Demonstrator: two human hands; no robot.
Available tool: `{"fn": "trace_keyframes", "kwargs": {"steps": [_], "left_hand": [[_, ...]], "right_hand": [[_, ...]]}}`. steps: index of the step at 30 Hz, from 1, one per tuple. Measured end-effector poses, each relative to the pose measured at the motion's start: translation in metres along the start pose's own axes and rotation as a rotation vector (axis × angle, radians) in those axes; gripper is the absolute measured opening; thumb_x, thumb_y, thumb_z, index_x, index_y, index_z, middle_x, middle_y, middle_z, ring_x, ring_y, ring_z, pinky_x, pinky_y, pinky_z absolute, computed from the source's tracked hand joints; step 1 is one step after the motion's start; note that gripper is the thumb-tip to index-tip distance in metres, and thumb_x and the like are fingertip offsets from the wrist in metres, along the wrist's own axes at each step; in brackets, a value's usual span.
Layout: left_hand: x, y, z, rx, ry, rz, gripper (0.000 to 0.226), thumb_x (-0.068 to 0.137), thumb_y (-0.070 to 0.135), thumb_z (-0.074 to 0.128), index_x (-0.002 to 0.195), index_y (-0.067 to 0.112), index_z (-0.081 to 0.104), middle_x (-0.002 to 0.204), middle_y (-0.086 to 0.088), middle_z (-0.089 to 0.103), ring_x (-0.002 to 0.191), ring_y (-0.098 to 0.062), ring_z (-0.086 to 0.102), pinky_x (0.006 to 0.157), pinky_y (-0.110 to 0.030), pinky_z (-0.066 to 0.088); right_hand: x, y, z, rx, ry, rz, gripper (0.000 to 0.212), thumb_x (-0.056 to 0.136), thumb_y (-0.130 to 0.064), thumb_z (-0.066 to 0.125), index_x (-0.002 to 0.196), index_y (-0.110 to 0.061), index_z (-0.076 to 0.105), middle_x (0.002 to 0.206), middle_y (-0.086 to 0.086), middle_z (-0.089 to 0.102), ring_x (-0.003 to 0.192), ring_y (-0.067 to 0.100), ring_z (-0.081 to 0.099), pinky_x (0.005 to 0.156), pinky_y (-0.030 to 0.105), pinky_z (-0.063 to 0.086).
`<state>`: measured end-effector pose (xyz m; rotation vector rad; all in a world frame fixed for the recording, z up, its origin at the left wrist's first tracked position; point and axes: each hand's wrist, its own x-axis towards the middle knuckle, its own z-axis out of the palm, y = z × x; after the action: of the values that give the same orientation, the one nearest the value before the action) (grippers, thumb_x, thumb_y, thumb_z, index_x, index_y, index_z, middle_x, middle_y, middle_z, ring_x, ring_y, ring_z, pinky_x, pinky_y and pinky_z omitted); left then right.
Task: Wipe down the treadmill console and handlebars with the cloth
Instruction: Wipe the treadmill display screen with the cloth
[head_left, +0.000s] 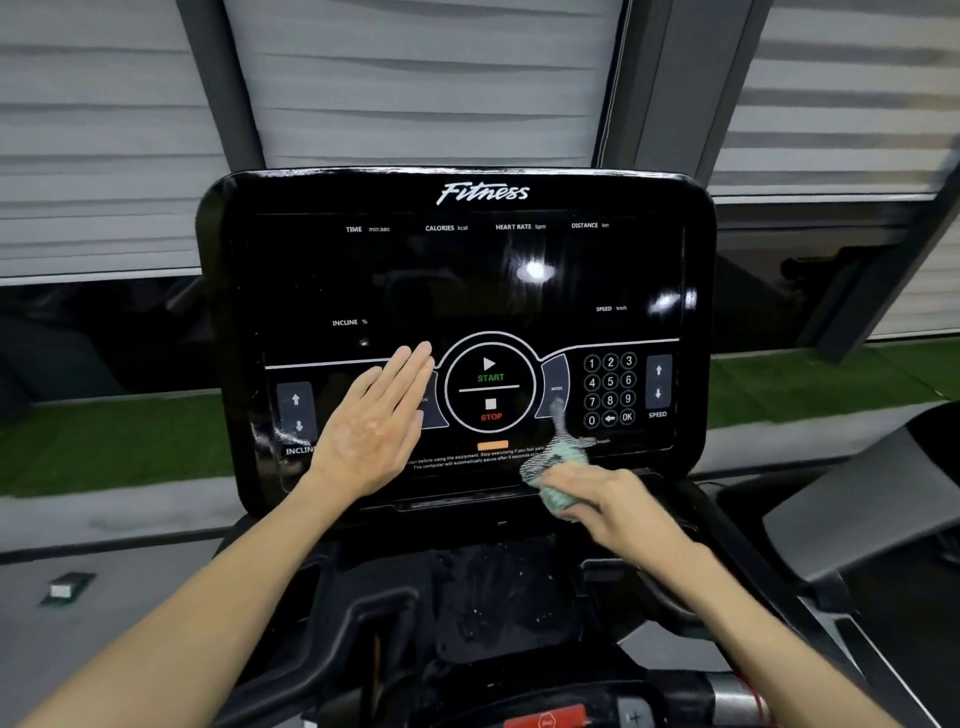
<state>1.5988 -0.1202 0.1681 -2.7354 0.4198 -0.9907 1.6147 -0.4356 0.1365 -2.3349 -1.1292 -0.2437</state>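
- Head view, hands: the right hand (613, 499) is closed on a bunched teal-and-grey cloth (558, 467), pressing it against the lower edge of the treadmill console (467, 291), just below the numeric keypad (609, 389). The cloth is blurred, so its exact shape cannot be told.
- Head view, left hand (374, 421): open and flat, fingers together, holding nothing; it lies over the console face between the INCLINE arrows (297, 413) and the START/STOP ring (490, 389).
- Step in hand (judgement): wiping the console's lower control strip. The handlebars (332, 654) at the bottom of the view appear not yet addressed.
- Next move (judgement): sweep the cloth across the key area and up over the dark display. The glossy face shows glare, so streaks would be evident. The buttons could be pressed by accident.
- Legible writing: "Fitness" at the top; TIME min:sec, CALORIES kcal, HEART RATE bpm, DISTANCE km; INCLINE %, SPEED km/h; START, STOP, MODE, OK, digits 0–9. The fine warning text (467, 460) along the bottom is only partly readable.
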Motion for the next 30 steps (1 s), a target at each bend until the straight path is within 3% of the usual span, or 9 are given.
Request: {"fn": "trace_keyframes", "kwargs": {"steps": [2,5,7,11,15,19,22,26,30], "left_hand": [[0.000,0.000,-0.001,-0.011,0.001,0.000,0.057,0.101,0.025,0.031,0.152,0.000,0.024,0.161,-0.014,0.020,0.149,-0.026,0.022,0.116,-0.040,0.027],[0.000,0.000,-0.002,-0.008,0.002,0.005,0.057,0.100,0.024,0.036,0.151,0.000,0.025,0.161,-0.014,0.021,0.148,-0.027,0.023,0.116,-0.039,0.024],[0.000,0.000,-0.003,-0.003,-0.001,0.007,0.058,0.100,0.024,0.035,0.151,0.000,0.024,0.161,-0.014,0.020,0.149,-0.027,0.022,0.117,-0.039,0.021],[0.000,-0.001,-0.003,-0.002,-0.009,0.019,0.058,0.101,0.024,0.033,0.152,0.000,0.022,0.162,-0.014,0.018,0.149,-0.027,0.020,0.118,-0.039,0.020],[-0.001,-0.005,-0.007,-0.014,-0.019,0.053,0.058,0.101,0.023,0.031,0.153,0.000,0.022,0.162,-0.014,0.017,0.150,-0.027,0.017,0.119,-0.039,0.022],[-0.002,-0.013,-0.013,-0.022,-0.036,0.107,0.056,0.102,0.022,0.028,0.152,-0.001,0.023,0.162,-0.015,0.016,0.150,-0.028,0.016,0.120,-0.041,0.024],[0.000,-0.016,-0.012,-0.035,-0.024,0.136,0.055,0.102,0.020,0.030,0.152,0.000,0.022,0.162,-0.015,0.018,0.150,-0.028,0.018,0.120,-0.041,0.025],[0.000,-0.018,-0.009,-0.059,-0.021,0.139,0.055,0.101,0.018,0.031,0.152,0.000,0.024,0.162,-0.015,0.018,0.150,-0.027,0.019,0.119,-0.042,0.026],[0.002,-0.026,-0.012,-0.063,-0.014,0.194,0.057,0.097,0.014,0.035,0.151,-0.001,0.026,0.161,-0.015,0.021,0.149,-0.027,0.021,0.119,-0.040,0.025]], "right_hand": [[-0.007,0.010,-0.013,-0.037,0.013,0.023,0.047,0.074,0.004,0.072,0.117,-0.015,0.066,0.116,-0.005,0.068,0.115,0.006,0.056,0.104,0.010,0.032],[-0.008,0.014,-0.020,-0.049,0.036,0.058,0.041,0.073,0.007,0.073,0.109,-0.013,0.067,0.107,-0.003,0.070,0.106,0.016,0.064,0.097,0.016,0.042],[0.000,0.002,-0.012,-0.057,0.024,0.056,0.033,0.077,0.000,0.072,0.106,-0.015,0.067,0.101,-0.005,0.070,0.099,0.017,0.066,0.088,0.023,0.047],[0.025,-0.041,0.032,0.013,0.024,0.023,0.022,0.087,-0.017,0.063,0.108,-0.018,0.064,0.100,-0.013,0.066,0.098,0.008,0.063,0.084,0.029,0.050],[0.056,-0.097,0.079,0.131,0.121,0.041,0.017,0.089,-0.021,0.060,0.105,-0.016,0.064,0.096,-0.006,0.067,0.091,0.011,0.061,0.079,0.023,0.047],[0.080,-0.138,0.101,0.206,0.144,0.051,0.009,0.092,-0.019,0.056,0.096,-0.013,0.061,0.080,-0.006,0.057,0.071,0.007,0.046,0.063,0.025,0.040],[0.082,-0.139,0.104,0.230,0.121,0.027,0.020,0.093,-0.021,0.053,0.110,-0.015,0.063,0.094,-0.005,0.065,0.089,0.012,0.059,0.073,0.030,0.049],[0.088,-0.141,0.108,0.222,0.021,-0.082,0.028,0.092,-0.017,0.055,0.119,-0.012,0.061,0.106,0.001,0.065,0.104,0.020,0.060,0.084,0.037,0.051],[0.087,-0.124,0.097,0.216,-0.063,-0.176,0.046,0.088,-0.005,0.062,0.132,-0.009,0.055,0.130,0.005,0.061,0.126,0.018,0.051,0.110,0.028,0.036]]}}
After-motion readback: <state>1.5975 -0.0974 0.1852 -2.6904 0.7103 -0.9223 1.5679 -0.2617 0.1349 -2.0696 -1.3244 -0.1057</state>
